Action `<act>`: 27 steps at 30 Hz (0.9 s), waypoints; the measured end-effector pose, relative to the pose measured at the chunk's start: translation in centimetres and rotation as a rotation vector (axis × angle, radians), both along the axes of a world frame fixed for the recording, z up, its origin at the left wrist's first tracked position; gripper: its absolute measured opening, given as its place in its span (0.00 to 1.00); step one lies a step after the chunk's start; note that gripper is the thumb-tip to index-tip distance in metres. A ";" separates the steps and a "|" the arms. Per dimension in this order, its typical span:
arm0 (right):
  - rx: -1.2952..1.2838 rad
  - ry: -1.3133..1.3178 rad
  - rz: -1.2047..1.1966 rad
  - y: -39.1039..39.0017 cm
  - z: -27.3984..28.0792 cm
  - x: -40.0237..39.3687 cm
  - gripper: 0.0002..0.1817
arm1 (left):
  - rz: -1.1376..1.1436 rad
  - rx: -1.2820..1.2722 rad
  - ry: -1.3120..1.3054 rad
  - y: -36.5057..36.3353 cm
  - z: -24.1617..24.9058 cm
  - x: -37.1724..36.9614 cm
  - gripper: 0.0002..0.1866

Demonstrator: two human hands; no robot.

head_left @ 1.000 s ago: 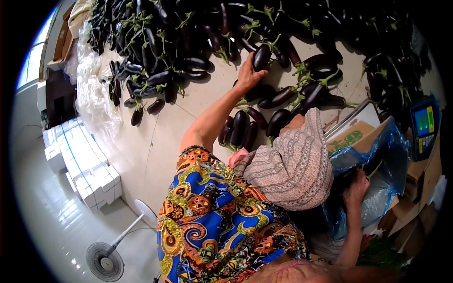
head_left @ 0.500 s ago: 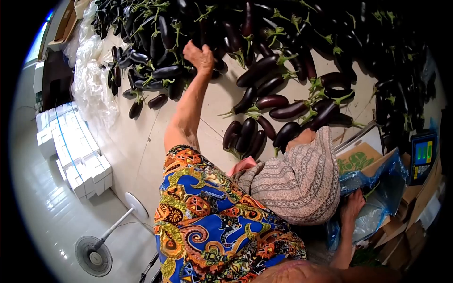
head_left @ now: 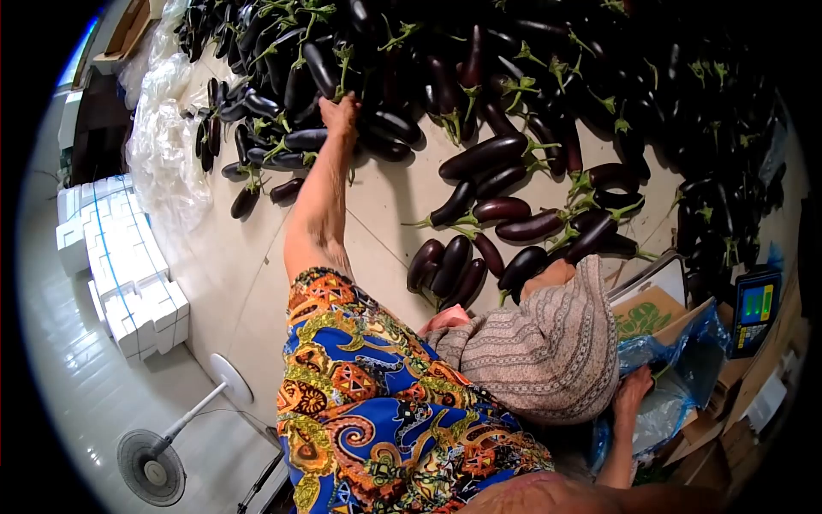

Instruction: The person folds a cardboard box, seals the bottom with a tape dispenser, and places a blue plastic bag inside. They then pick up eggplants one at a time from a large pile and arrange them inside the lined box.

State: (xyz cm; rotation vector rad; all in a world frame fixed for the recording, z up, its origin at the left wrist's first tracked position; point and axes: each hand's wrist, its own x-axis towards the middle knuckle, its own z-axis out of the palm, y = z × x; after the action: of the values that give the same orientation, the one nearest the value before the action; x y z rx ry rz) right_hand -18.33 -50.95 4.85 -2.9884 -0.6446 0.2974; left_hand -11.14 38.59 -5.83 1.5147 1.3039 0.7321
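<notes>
My left hand (head_left: 340, 116) reaches out to the edge of a big heap of eggplants. Its fingers are closed at the green stem end of a dark eggplant (head_left: 319, 68). Right beside that hand lie two glossy eggplants (head_left: 387, 137) on the floor. On the other side, my right hand (head_left: 634, 390) is down in a cardboard box lined with blue plastic film (head_left: 685, 377). Those fingers are curled, and a green stem pokes out beside them; the eggplant's body is mostly hidden.
Loose eggplants (head_left: 527, 227) lie on the tiled floor before my knees. A scale display (head_left: 755, 308) stands by the box at the right. At left are crumpled clear plastic (head_left: 167, 128), stacked white boxes (head_left: 128, 265) and a standing fan (head_left: 152, 471).
My left hand has moved slightly left and down and closed at an eggplant's stem end. My right hand has shifted a little within the lined box. The view has tilted slightly.
</notes>
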 end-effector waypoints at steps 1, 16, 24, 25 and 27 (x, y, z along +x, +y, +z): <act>-0.012 -0.003 0.006 0.5 0.5 -0.1 0.26 | 0.019 -0.142 -0.085 -1.9 1.1 -0.2 0.16; -0.121 0.100 -0.043 7.3 5.1 1.6 0.29 | -0.175 0.124 0.135 -0.5 2.4 2.7 0.22; -0.045 0.027 -0.004 7.0 4.9 1.1 0.32 | -0.486 -0.402 -0.229 -15.7 2.3 -0.8 0.10; -0.048 0.018 0.020 6.3 4.4 1.1 0.32 | -0.455 -0.528 -0.179 -18.6 2.0 -1.5 0.09; -0.060 0.015 0.068 5.7 4.3 1.2 0.31 | -0.406 -0.662 -0.203 -23.5 1.0 -2.1 0.10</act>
State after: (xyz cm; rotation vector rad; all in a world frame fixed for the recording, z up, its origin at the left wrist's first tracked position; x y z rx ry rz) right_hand -17.09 -45.21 9.18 -3.0221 -0.7500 0.3492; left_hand -13.25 15.05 -4.80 1.0729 0.9126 0.1513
